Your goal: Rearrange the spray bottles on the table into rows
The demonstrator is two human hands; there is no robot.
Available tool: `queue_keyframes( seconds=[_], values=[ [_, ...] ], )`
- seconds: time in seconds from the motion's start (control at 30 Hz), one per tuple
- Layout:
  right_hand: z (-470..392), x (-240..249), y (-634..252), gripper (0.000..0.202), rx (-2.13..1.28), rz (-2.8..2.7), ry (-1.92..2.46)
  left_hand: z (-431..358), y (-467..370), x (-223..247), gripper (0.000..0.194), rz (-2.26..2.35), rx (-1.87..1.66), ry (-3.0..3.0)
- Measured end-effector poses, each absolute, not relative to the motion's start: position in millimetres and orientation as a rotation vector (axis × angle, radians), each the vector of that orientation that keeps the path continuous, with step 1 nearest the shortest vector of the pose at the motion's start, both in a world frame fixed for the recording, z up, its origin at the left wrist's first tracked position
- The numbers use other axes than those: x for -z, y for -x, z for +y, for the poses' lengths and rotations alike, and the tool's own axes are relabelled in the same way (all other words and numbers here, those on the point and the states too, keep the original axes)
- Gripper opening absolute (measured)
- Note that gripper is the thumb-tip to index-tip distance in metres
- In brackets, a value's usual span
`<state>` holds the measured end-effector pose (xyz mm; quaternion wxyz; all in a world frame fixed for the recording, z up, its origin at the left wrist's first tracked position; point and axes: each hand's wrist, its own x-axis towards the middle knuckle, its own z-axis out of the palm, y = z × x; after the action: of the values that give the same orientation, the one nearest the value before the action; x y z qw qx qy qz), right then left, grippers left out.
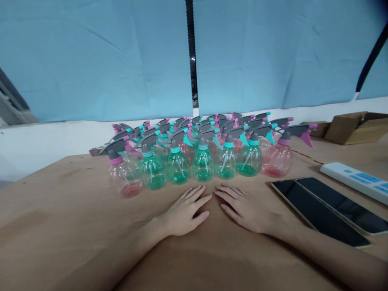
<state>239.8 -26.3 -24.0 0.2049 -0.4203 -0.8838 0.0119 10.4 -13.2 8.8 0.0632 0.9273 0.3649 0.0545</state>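
Observation:
My left hand lies flat on the wooden table, fingers stretched out and holding nothing. My right hand rests opposite it, also flat and empty, with a small gap between the fingertips of both. Just beyond them stand several rows of round, clear spray bottles with grey trigger heads. In the front row, a green spray bottle is nearest my fingertips. A pink spray bottle stands at the row's left end, another pink spray bottle at its right end. The rear bottles are partly hidden.
Two dark-screened phones lie right of my right hand. Behind them is a white power strip with a thin red-yellow wire. Open cardboard boxes sit at the back right. A blue curtain hangs behind the table.

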Motion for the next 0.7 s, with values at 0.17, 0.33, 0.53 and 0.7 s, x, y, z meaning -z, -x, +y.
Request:
queue_keyframes(
  seconds=[0.17,0.33,0.53,0.7],
  values=[
    [-27.4,22.2,-239.3,0.043,-0.034,-2.467,1.194,-14.1,-10.8,-9.8,0.05,1.106,-0.146,-2.809],
    [-27.5,21.9,-239.3,0.043,-0.015,-2.479,1.186,-14.5,-11.1,-10.0,0.05,1.102,-0.157,-2.799],
    [-26.7,21.2,-239.5,0.043,-0.015,-2.5,1.204,-13.4,-11.7,-9.2,0.051,1.109,-0.124,-2.805],
    [-27.2,20.2,-239.0,0.044,-0.022,-2.511,1.219,-13.2,-11.6,-9.4,0.051,1.11,-0.128,-2.807]
  ],
)
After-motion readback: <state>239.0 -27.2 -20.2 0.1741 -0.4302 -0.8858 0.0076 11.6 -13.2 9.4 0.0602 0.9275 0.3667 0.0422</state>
